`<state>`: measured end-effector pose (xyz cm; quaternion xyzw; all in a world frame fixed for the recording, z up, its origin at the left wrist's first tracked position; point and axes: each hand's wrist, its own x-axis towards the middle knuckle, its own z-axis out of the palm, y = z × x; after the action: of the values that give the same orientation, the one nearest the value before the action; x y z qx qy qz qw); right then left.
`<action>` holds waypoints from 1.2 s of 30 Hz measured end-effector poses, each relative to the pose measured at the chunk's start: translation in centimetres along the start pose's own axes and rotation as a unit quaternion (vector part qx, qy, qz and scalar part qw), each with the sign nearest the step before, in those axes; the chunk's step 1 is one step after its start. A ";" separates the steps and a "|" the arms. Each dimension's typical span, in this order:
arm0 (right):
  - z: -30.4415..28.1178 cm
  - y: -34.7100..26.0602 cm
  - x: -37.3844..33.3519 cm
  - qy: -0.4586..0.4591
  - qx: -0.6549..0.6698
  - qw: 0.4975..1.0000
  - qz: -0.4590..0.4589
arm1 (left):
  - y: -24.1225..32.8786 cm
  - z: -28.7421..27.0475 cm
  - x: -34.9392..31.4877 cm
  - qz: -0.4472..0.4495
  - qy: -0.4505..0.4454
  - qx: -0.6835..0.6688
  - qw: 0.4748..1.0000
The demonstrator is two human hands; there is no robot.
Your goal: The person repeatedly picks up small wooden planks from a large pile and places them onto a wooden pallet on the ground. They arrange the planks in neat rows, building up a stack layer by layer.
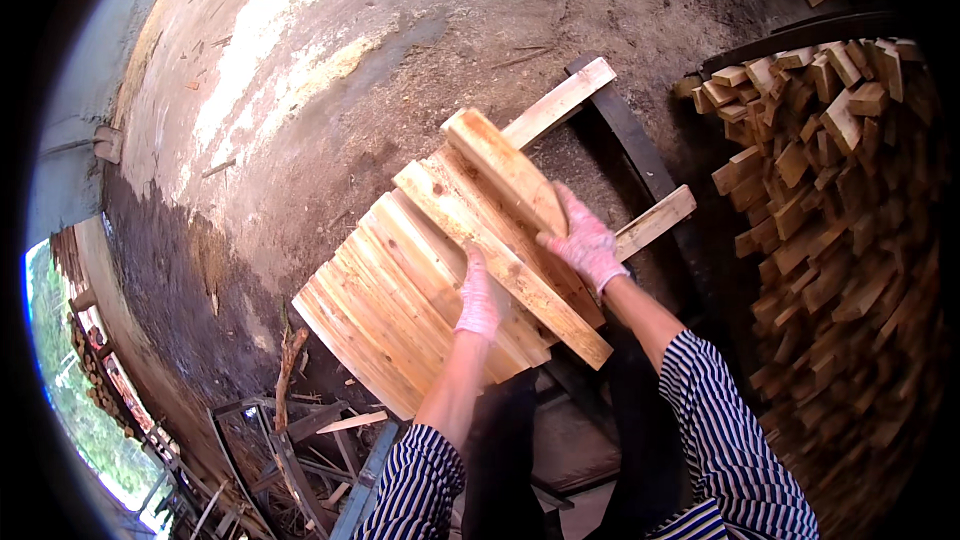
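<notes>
Pale short plank [503, 169] lies tilted atop stacked boards [400, 300].

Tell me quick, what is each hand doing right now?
Left hand: flat and open, pressing on the row of wooden planks.
Right hand: closed on the short plank lying on top.

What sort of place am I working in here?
Probably a rough wood yard or pallet workshop: a big stack of cut wood blocks on the right, a dirt floor strewn with chips, and gloved hands on a slatted plank panel.

One head-worn fisheye looks steeply down, close over the wooden boards [440, 270] (edges bend).
</notes>
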<state>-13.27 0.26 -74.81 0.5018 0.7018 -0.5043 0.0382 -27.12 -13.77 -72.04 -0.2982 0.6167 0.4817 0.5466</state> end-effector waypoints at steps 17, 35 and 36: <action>1.0 1.9 -1.3 -0.007 -0.009 0.995 -0.102 | -0.9 1.7 2.0 0.188 -0.059 0.450 0.871; -9.0 -3.2 -14.5 0.008 -0.010 0.998 0.054 | 8.5 2.0 -4.0 0.211 -0.100 0.716 0.658; -11.4 -4.0 -17.6 -0.028 0.009 0.993 0.113 | 8.3 2.3 -5.5 0.276 -0.144 0.678 0.666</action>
<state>-2.37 -2.94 -56.73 0.5639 0.6346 -0.5167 0.1108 -32.46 -9.50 -64.42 0.4119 0.7408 0.0966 0.5217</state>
